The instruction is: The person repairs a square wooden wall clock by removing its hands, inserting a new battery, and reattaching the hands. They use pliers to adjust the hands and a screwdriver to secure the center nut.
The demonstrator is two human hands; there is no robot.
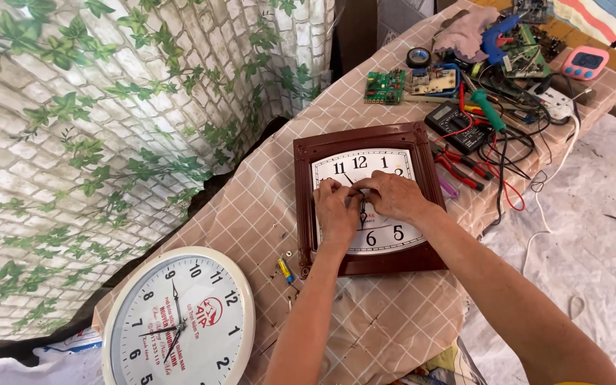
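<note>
A square wall clock (365, 142) with a dark brown frame and a white dial lies face up on the checked tablecloth (365, 314). Both my hands rest on its dial. My left hand (336, 210) presses down left of the centre, fingers curled. My right hand (391, 194) lies across the centre, fingertips pinched at the hub where the black hands (363, 211) meet. One thin black hand points down between my two hands.
A round white wall clock (180, 321) lies at the near left corner. A small yellow and blue battery (285, 269) and screws lie beside the brown frame. Circuit boards (385, 85), a multimeter (458, 125), red pliers (458, 167), a green soldering iron (490, 112) and wires crowd the far end.
</note>
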